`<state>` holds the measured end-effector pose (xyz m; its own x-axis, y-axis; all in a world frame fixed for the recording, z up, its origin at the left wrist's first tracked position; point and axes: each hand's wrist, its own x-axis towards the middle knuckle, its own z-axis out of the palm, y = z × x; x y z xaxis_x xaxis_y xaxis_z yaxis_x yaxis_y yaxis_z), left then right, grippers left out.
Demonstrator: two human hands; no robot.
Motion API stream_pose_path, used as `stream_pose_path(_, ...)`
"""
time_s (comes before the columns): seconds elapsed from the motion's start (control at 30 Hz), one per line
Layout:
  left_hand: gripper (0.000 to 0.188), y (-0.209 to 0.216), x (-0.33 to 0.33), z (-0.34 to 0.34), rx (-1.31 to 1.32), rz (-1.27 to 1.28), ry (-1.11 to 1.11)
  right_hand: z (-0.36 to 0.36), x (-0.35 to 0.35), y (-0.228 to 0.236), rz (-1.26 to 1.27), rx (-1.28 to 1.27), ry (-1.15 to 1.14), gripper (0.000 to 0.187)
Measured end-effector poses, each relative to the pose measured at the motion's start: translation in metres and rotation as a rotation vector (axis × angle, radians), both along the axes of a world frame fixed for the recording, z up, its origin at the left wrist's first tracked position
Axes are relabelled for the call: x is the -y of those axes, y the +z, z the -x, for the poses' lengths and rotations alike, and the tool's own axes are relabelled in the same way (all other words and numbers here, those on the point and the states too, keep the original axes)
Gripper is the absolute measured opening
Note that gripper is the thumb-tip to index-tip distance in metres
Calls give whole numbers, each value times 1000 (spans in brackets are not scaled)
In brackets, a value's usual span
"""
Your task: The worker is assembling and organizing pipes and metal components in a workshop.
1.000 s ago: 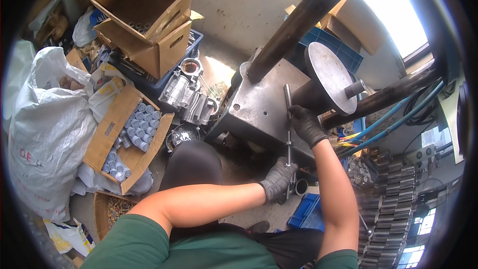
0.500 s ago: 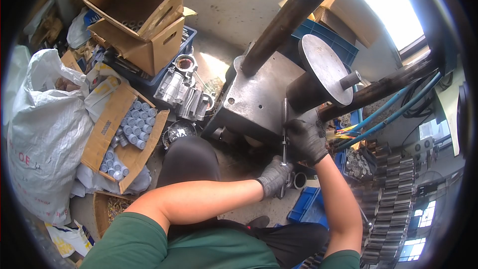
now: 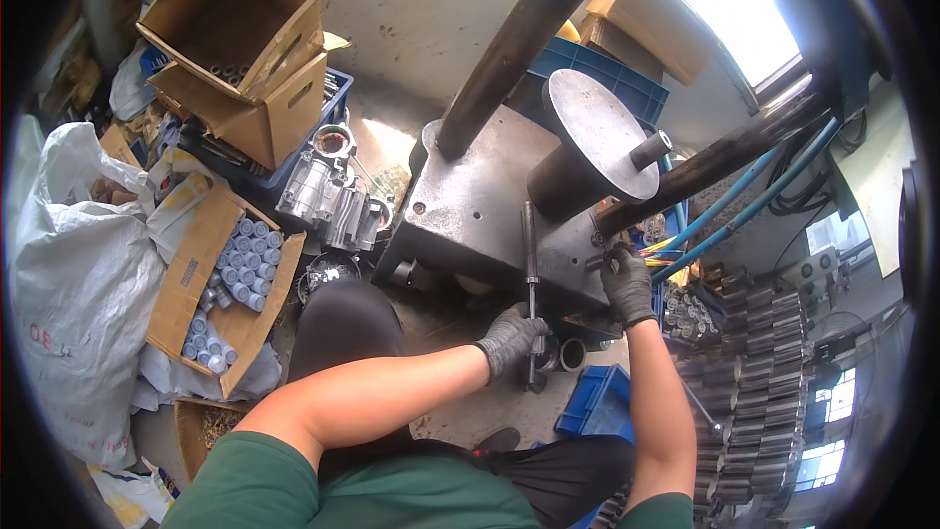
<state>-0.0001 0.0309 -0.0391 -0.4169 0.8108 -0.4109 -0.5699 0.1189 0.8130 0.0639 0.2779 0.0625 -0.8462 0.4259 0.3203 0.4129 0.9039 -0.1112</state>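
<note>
My left hand (image 3: 511,341), in a dark grey work glove, is closed around the lower part of a long metal rod-shaped tool (image 3: 529,235). The tool stands nearly upright in front of the heavy steel block (image 3: 490,176), its thicker end at the top. My right hand (image 3: 627,284), gloved alike, is beside the block's right corner with its fingers curled. A small dark piece shows at those fingertips, too small to name. On the block sits a thick cylinder topped by a round steel plate (image 3: 597,127) with a ridged shaft. Below my left hand lies a metal ring (image 3: 572,354).
Dark steel columns (image 3: 534,49) rise from the block. To the left are a silver metal housing (image 3: 318,191), a carton (image 3: 186,284) of grey cylindrical parts, stacked boxes (image 3: 284,108) and a white sack (image 3: 78,284). Rightward are blue hoses (image 3: 725,216), stacked metal cylinders (image 3: 764,382) and a blue bin (image 3: 599,400).
My right hand has left the tool and moved right, to the block's corner. My left hand still grips the tool. The whole view has shifted slightly.
</note>
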Motion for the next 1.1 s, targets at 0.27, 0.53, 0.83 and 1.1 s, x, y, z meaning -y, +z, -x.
stream_pose_path(0.27, 44, 4, 1, 2, -35, -15, -34, -6, -17, -27, 122, -75, -60, 26)
stream_pose_path(0.53, 36, 14, 7, 6, 39, -120, -10, -25, -8, -19, 401, -380, -132, 17)
stream_pose_path(0.83, 53, 40, 14, 23, -32, -436, 167, -88, 72, -42, 1506, -744, -98, 36)
stream_pose_path(1.1, 49, 51, 23, 20, -39, -556, 251, -99, 152, -68, 1961, -877, -75, 54)
